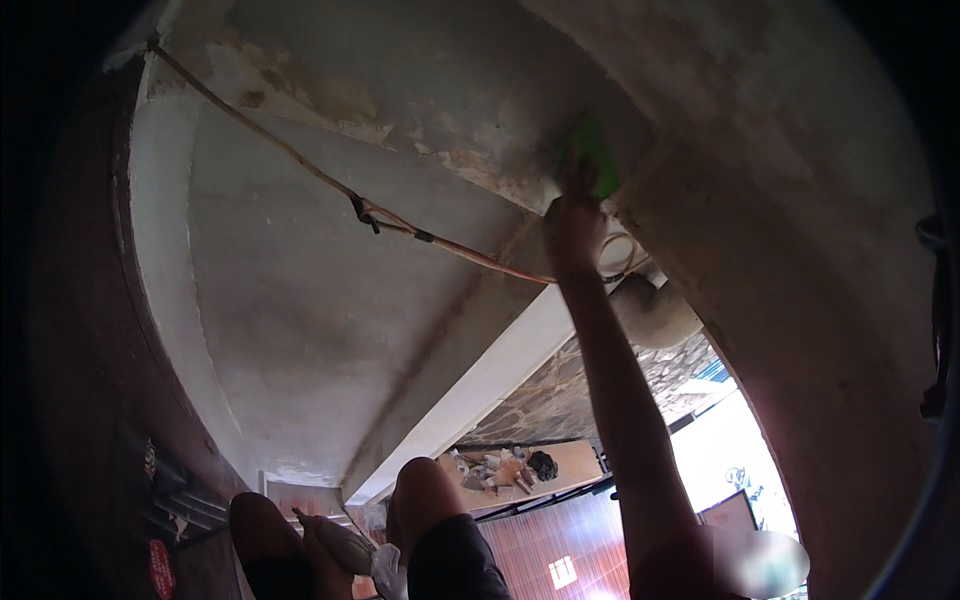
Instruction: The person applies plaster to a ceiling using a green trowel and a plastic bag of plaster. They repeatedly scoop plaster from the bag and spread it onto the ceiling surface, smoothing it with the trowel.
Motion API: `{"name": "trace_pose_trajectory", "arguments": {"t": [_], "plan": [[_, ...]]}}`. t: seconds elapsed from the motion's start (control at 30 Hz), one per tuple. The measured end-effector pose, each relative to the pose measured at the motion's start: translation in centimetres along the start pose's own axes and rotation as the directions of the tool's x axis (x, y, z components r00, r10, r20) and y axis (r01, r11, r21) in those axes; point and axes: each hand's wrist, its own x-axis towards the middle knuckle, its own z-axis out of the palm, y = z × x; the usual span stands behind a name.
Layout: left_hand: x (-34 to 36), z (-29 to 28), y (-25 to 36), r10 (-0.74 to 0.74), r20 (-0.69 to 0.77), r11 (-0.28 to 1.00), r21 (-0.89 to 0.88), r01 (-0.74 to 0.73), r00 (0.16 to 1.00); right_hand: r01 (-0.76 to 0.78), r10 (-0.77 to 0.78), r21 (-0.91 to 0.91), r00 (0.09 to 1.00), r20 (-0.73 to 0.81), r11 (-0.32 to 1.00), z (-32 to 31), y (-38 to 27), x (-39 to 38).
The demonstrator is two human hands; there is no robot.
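Note:
My right hand [575,232] reaches far up, with the arm stretched out from the lower edge. Its fingers lie over a flat green piece [604,160], perhaps a pad or a hand float, holding it against the patchy plaster surface [470,110]. Shadow and blur hide the exact grip and the green piece's kind. Peeling, stained plaster runs along the edge beside the hand. A thin cable [310,170] with dark tape or ties stretches across the surface and ends near my wrist, by a pale loop [617,255]. My left hand does not appear.
Two bent knees [428,490] show low in the view. Below lie a ledge with a heap of small items [510,470] and a reddish slatted surface [535,545]. A pale beam [470,390] slants across. Bright daylight enters at the lower right.

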Motion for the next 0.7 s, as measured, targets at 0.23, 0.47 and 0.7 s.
{"name": "trace_pose_trajectory", "arguments": {"t": [0.23, 0.47, 0.7], "plan": [[0.5, -0.2, 0.4, 0.016, 0.005, 0.998, -0.058, -0.016, 1.000, 0.150, -0.151, -0.152, 0.989, 0.005, 0.977, 1.2, -3.4, -3.9], [0.4, -0.6, -0.6, -0.003, -0.010, 1.000, -0.028, 0.003, 1.000, 0.063, -0.080, 0.305, 0.996, 0.042, 0.950, -3.3, -3.3, -7.2], [1.6, -0.9, -1.0, 0.017, -0.099, 1.000, 0.018, -0.016, 0.995, 0.166, -0.051, 0.275, 0.922, -0.383, 0.947, -6.0, 2.8, -0.3]]}}
